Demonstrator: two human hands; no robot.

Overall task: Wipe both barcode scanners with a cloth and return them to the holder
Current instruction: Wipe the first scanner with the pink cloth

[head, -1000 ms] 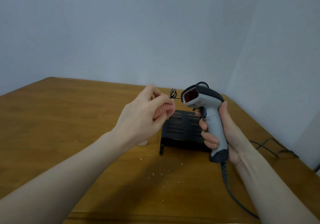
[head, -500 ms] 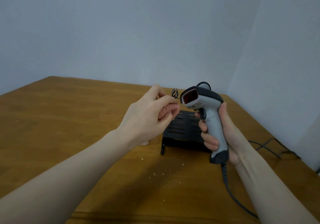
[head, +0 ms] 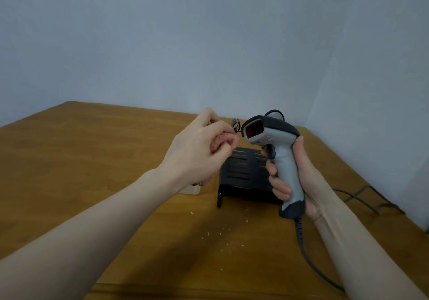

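1. Wooden table fills the lower part of the head view, with pale walls meeting in a corner behind it.
2. Right hand holds a grey barcode scanner upright above the table; fingers are curled round the front of the handle, thumb side behind it. The index finger lies at the dark trigger.
3. Scanner head is dark on top, and its red window faces left, toward the other hand.
4. Dark cable leaves the base of the handle and runs down along the right forearm toward the lower edge of the frame.
5. Left hand is raised just left of the scanner head, its fingers closed around a bunched pink cloth. The cloth sits just beside the scanner window; whether it touches cannot be told.
6. Black slotted holder stands on the table behind and between the two hands, partly hidden by them. Its slots on the visible side hold nothing.
7. A second scanner cannot be made out clearly; a dark loop of cable shows above the held scanner head, and a small dark wire piece shows between the hands.
8. Small clear object lies on the table under the left wrist, mostly hidden.
9. Pale crumbs are scattered on the table in front of the holder.
10. More dark cables lie on the table at the right edge.
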